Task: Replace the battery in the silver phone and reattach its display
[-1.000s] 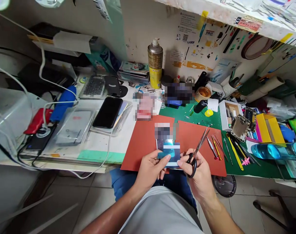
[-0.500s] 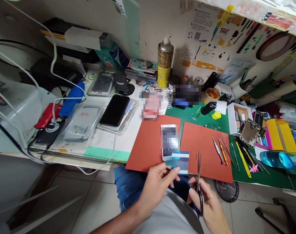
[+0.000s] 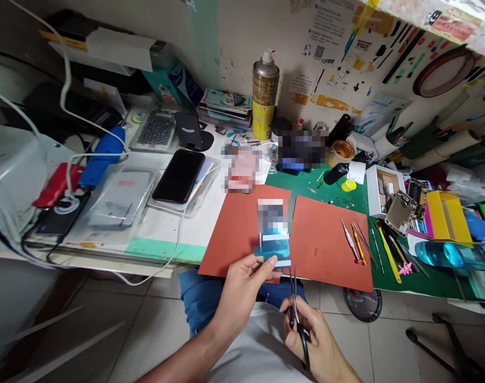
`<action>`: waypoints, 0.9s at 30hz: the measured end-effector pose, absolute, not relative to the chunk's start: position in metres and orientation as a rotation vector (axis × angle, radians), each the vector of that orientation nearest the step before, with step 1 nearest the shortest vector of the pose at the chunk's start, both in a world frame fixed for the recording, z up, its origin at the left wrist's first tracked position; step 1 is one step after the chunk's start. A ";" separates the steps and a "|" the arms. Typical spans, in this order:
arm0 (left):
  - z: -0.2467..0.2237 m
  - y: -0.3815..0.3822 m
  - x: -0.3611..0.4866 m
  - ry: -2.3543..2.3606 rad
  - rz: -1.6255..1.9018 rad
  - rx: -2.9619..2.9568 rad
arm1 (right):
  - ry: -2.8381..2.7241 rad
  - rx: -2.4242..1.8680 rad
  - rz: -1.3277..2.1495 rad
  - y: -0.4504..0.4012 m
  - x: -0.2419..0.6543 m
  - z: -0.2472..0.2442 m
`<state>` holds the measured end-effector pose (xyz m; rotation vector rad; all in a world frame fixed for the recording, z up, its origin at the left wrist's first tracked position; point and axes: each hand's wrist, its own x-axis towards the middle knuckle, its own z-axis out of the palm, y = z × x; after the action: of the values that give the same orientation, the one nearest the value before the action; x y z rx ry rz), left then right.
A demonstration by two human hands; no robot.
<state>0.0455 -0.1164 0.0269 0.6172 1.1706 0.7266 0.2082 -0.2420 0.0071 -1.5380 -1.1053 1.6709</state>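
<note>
Scissors [image 3: 294,304] shifted nearer blue film [image 3: 274,247]; right hand [image 3: 316,332] grips them, left hand [image 3: 241,284] pinches film. Apparently aligning; steadiness needed.

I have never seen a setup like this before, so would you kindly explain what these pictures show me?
There is no robot here, only a person's bare hands. Every picture comes from one camera worn on the head, looking forward and down.

The left hand holds a piece of blue film near a partly blurred, white-edged device. The right hand holds scissors.

On the workbench lie reddish mats, a black phone and slim tools; a spray can stands behind.
</note>
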 end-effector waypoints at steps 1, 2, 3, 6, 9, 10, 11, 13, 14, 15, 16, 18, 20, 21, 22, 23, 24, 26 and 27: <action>0.028 -0.116 0.047 1.156 0.717 0.597 | -1.116 -1.526 1.670 -0.238 0.207 0.008; 0.029 -0.116 0.048 1.137 0.710 0.581 | -1.121 -1.513 1.671 -0.235 0.205 0.009; 0.030 -0.116 0.049 1.117 0.707 0.567 | -1.122 -1.503 1.672 -0.231 0.203 0.009; 0.031 -0.117 0.050 1.067 0.713 0.524 | -1.129 -1.493 1.645 -0.222 0.198 0.009; 0.031 -0.118 0.050 1.068 0.710 0.517 | -1.132 -1.511 1.600 -0.219 0.196 0.008; 0.031 -0.118 0.050 1.071 0.710 0.518 | -1.131 -1.515 1.596 -0.219 0.197 0.007; 0.031 -0.118 0.050 1.073 0.711 0.520 | -1.130 -1.518 1.596 -0.219 0.197 0.006; 0.031 -0.117 0.050 1.076 0.715 0.524 | -1.130 -1.518 1.597 -0.220 0.199 0.004; 0.032 -0.117 0.051 1.077 0.716 0.527 | -1.130 -1.518 1.594 -0.221 0.199 0.004; 0.032 -0.117 0.051 1.079 0.717 0.531 | -1.130 -1.518 1.591 -0.221 0.199 0.003; 0.032 -0.117 0.052 1.081 0.718 0.536 | -1.129 -1.517 1.588 -0.221 0.200 0.003; 0.031 -0.117 0.053 1.083 0.717 0.544 | -1.126 -1.519 1.582 -0.222 0.200 0.004; 0.031 -0.117 0.054 1.089 0.716 0.549 | -1.121 -1.520 1.576 -0.221 0.200 0.005; 0.030 -0.117 0.054 1.093 0.716 0.551 | -1.117 -1.519 1.575 -0.221 0.200 0.005; 0.030 -0.117 0.054 1.096 0.715 0.553 | -1.113 -1.518 1.577 -0.221 0.200 0.006; 0.030 -0.117 0.054 1.100 0.714 0.556 | -1.110 -1.515 1.579 -0.221 0.200 0.006; 0.030 -0.117 0.054 1.104 0.712 0.560 | -1.108 -1.514 1.579 -0.220 0.199 0.007; 0.030 -0.116 0.055 1.113 0.708 0.565 | -1.107 -1.512 1.576 -0.220 0.200 0.007; 0.030 -0.116 0.056 1.115 0.707 0.565 | -1.107 -1.510 1.574 -0.220 0.200 0.007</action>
<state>0.0558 -0.1161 0.0302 0.5652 1.1152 0.7073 0.1996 -0.2197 0.0068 -1.5103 -1.1067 1.5743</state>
